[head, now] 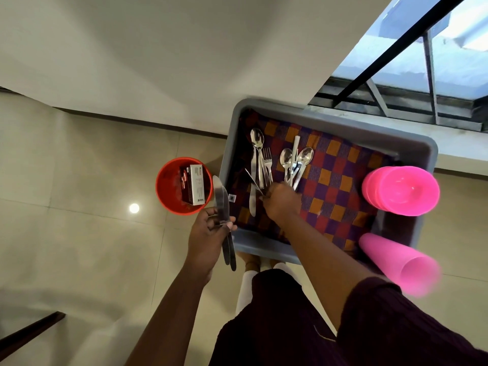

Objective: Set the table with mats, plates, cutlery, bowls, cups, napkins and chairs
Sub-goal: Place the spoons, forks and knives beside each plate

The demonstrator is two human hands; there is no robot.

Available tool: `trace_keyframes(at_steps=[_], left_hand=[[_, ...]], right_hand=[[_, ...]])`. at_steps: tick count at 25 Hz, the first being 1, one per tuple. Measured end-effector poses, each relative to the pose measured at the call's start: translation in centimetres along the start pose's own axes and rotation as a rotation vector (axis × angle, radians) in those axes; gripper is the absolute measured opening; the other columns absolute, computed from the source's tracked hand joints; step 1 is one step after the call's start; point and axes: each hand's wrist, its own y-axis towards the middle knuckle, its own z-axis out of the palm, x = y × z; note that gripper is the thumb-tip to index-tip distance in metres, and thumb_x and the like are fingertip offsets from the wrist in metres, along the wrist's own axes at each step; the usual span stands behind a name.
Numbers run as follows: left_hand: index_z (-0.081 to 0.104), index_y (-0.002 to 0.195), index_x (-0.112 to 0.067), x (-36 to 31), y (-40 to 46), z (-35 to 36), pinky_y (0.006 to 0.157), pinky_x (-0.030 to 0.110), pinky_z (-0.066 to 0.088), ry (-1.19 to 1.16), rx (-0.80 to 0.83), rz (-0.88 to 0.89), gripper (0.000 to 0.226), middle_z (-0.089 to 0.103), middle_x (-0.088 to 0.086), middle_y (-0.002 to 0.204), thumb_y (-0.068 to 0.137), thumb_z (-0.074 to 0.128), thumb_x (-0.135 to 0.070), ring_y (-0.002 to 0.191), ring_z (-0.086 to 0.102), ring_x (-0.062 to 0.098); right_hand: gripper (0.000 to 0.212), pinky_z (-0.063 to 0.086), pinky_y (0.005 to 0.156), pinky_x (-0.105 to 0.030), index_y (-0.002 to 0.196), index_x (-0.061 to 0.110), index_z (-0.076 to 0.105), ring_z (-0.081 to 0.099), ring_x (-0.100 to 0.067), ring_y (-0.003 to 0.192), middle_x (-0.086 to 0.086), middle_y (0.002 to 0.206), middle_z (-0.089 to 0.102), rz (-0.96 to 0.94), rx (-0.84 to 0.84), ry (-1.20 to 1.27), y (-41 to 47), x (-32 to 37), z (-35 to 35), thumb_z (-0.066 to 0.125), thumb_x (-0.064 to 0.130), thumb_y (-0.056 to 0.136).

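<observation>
Cutlery (274,165) lies loose in a grey tub (412,143) lined with a checked mat (338,186) of purple, red and orange squares: spoons, forks and a knife spread over the tub's left half, well inside its rim. The right hand (282,200) reaches down into the tub with fingers curled around the lower ends of several pieces, a thin knife among them; exactly which pieces it grips cannot be told. The left hand (211,233) hangs just outside the tub's left wall, over the tiled floor (79,233), pinching two table knives (223,215) between thumb and fingers, blades pointing away from the person.

At the tub's right edge a stack of pink bowls (401,190) stands on its side, overlapping the rim. Below it, at the near right corner, a stack of pink cups (396,262) lies tilted, mouth toward the camera. A red bucket (169,186) holding a small box (195,184) stands on the floor just left of the tub, apart from it. The mat's right half is bare, and open floor spreads to the left of the bucket.
</observation>
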Motion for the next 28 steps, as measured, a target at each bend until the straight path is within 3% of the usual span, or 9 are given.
trace_keyframes(at_steps=[4,6,10,13,17,20,22,24,28], left_hand=[[0.053,0.115,-0.016,0.3,0.3,0.6,0.07,0.02,0.055,0.036,0.029,-0.037,0.034,0.074,-0.001,0.103,0.089,0.063,0.001,0.092,0.071,0.009],[0.053,0.117,-0.013,0.0,0.5,1.2,0.066,0.016,0.054,0.026,0.034,-0.048,0.032,0.074,0.001,0.104,0.09,0.061,0.002,0.09,0.071,0.008],[0.056,0.12,-0.019,-0.6,0.6,2.0,0.079,0.025,0.055,-0.001,0.044,-0.029,0.034,0.074,-0.004,0.104,0.092,0.058,0.0,0.092,0.071,0.007],[0.056,0.124,-0.017,-0.3,0.6,1.8,0.084,0.031,0.054,-0.013,0.03,-0.031,0.034,0.073,-0.003,0.106,0.093,0.058,-0.003,0.093,0.071,0.009],[0.054,0.128,-0.011,0.4,0.4,1.0,0.077,0.026,0.057,0.019,0.033,-0.035,0.036,0.073,-0.003,0.108,0.093,0.059,-0.006,0.091,0.071,0.007],[0.055,0.127,-0.007,0.5,0.2,0.7,0.064,0.013,0.053,-0.002,0.045,-0.039,0.035,0.073,-0.001,0.107,0.092,0.059,-0.003,0.089,0.071,0.005],[0.055,0.127,-0.008,0.4,0.4,0.6,0.061,0.011,0.051,-0.009,0.052,-0.039,0.035,0.073,0.0,0.107,0.092,0.059,-0.002,0.089,0.071,0.005],[0.055,0.127,-0.008,0.5,0.7,0.3,0.062,0.011,0.051,-0.008,0.049,-0.024,0.035,0.073,0.0,0.107,0.092,0.059,-0.002,0.09,0.071,0.005],[0.054,0.127,-0.013,1.2,0.7,0.0,0.072,0.022,0.054,-0.003,0.059,-0.03,0.036,0.073,-0.003,0.107,0.093,0.058,-0.002,0.094,0.071,0.01]], right_hand=[[0.01,0.052,0.065,-0.032,0.083,0.014,0.062,0.063,-0.02,0.071,-0.003,0.08,0.066,0.095,0.011,0.515,-3.4,-1.1,0.8,0.068,0.02,0.089],[0.011,0.052,0.068,-0.031,0.09,0.018,0.062,0.062,-0.016,0.076,0.001,0.086,0.065,0.075,0.015,0.461,-4.4,-1.4,1.2,0.072,0.022,0.086],[0.031,0.053,0.078,-0.037,0.105,0.018,0.062,0.062,-0.02,0.093,-0.002,0.102,0.066,0.007,-0.068,0.081,-3.6,-0.4,3.0,0.069,0.04,0.085],[0.027,0.049,0.089,-0.042,0.112,0.012,0.061,0.058,-0.028,0.106,-0.009,0.112,0.064,-0.035,-0.128,-0.033,-1.8,1.7,3.0,0.058,0.028,0.092],[0.022,0.051,0.086,-0.043,0.109,0.01,0.058,0.062,-0.031,0.101,-0.011,0.106,0.065,0.075,-0.034,0.074,-0.6,2.7,2.5,0.058,0.019,0.089],[0.016,0.046,0.062,-0.032,0.106,0.009,0.046,0.062,-0.03,0.082,-0.006,0.085,0.06,0.152,-0.051,0.466,-1.1,2.4,2.6,0.052,0.009,0.092],[0.02,0.041,0.057,-0.029,0.108,0.008,0.044,0.061,-0.027,0.081,-0.005,0.085,0.058,0.18,-0.072,0.597,-0.5,3.2,2.5,0.056,0.014,0.093],[0.031,0.05,0.067,-0.036,0.109,0.006,0.051,0.061,-0.027,0.087,-0.009,0.095,0.062,0.216,-0.135,0.553,0.5,4.2,2.6,0.067,0.022,0.088],[0.025,0.052,0.087,-0.044,0.111,0.004,0.059,0.062,-0.032,0.101,-0.014,0.111,0.062,0.294,-0.199,0.366,0.8,5.5,3.0,0.061,0.006,0.087]])
